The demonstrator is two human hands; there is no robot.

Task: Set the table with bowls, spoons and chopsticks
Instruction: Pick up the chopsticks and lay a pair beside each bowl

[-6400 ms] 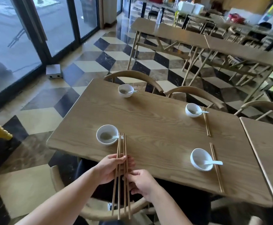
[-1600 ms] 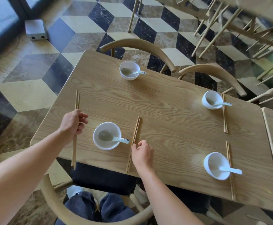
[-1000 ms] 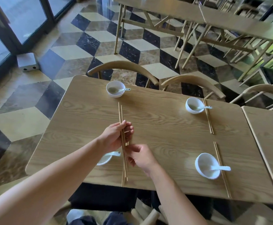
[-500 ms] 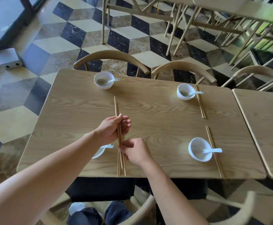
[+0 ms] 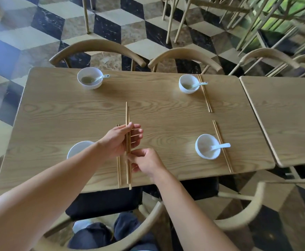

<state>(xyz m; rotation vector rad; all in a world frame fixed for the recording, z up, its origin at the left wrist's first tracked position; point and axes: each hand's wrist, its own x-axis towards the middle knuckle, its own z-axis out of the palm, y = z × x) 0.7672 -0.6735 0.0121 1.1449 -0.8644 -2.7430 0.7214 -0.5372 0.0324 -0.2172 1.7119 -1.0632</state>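
Over the wooden table point(image 5: 75, 115) my left hand point(image 5: 120, 140) grips a pair of wooden chopsticks point(image 5: 127, 115) at their middle, tips pointing away from me. My right hand point(image 5: 146, 163) pinches the same pair lower down. Another pair of chopsticks point(image 5: 118, 171) lies on the table just left of them, beside the near-left white bowl point(image 5: 77, 149), which my left forearm partly hides. The far-left bowl point(image 5: 90, 78) holds a spoon and has no chopsticks beside it. The far-right bowl point(image 5: 188, 83) and near-right bowl point(image 5: 208, 146) each hold a spoon with chopsticks alongside.
Curved wooden chair backs point(image 5: 97, 49) stand along the far edge and one chair point(image 5: 148, 225) is under me at the near edge. A second table point(image 5: 284, 115) abuts on the right. Checkered floor surrounds the table.
My left hand brought its chopstick pair from the table's left side to the middle, where my right hand joined it. In the last half second the hands barely moved; the view shifted.
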